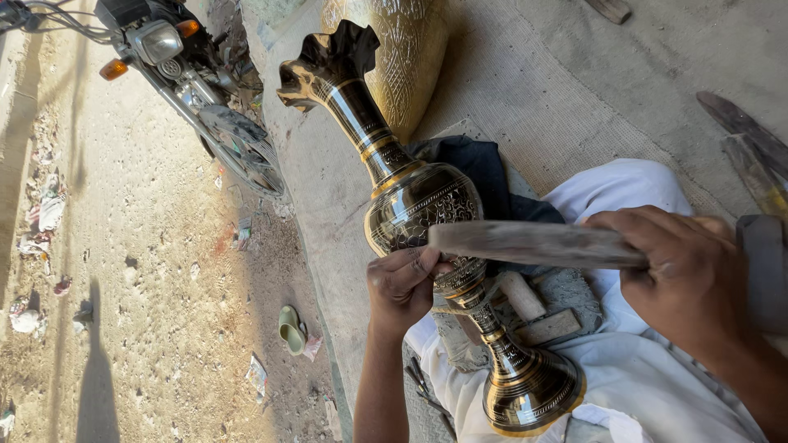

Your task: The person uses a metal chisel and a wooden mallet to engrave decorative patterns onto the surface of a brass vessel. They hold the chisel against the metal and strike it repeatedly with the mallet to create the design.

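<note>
A tall engraved brass vase [414, 205] with dark patterned bands lies tilted across my lap, its frilled mouth pointing up-left and its round foot [529, 394] near my knee. My left hand [402, 287] is closed around something small pressed against the vase's belly; the item itself is hidden by my fingers. My right hand [685, 275] grips a long wooden handle [533, 244] that reaches left to just above my left hand. White cloth [632, 361] covers my legs.
A second gold engraved vessel [410, 49] stands behind the vase's neck. A dark cloth [484, 176] lies under the vase. A motorcycle [189, 82] is parked on the dirt at upper left. A green sandal [290, 328] lies on the ground. Flat tools [743, 131] rest on the mat at right.
</note>
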Tool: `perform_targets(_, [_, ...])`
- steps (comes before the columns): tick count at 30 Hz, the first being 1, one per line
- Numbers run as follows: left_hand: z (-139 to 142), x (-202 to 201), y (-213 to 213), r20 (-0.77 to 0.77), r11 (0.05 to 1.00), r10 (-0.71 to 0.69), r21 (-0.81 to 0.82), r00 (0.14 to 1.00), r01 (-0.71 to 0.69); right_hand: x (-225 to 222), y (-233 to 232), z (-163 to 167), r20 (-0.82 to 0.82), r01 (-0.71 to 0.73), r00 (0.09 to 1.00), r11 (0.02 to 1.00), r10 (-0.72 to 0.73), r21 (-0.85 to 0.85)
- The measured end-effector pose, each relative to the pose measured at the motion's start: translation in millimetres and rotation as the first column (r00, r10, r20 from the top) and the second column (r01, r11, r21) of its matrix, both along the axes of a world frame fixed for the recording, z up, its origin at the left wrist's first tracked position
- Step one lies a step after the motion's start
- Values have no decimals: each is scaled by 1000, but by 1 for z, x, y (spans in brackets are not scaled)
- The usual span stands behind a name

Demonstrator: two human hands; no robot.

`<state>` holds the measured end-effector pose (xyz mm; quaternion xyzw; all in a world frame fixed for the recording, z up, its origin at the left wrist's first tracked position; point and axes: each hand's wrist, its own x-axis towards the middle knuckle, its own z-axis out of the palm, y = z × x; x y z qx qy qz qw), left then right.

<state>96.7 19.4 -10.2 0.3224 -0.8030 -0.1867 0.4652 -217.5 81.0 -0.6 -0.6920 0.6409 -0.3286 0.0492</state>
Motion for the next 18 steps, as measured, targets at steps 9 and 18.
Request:
perform_targets(9, [11, -3, 3, 59, 998, 41, 51, 997, -44, -1, -2, -16, 255, -36, 966, 959, -38, 280])
perform_targets(18, [25, -18, 9, -3, 989, 123, 85, 992, -122, 1, -37, -11, 299, -27, 954, 989, -17, 142])
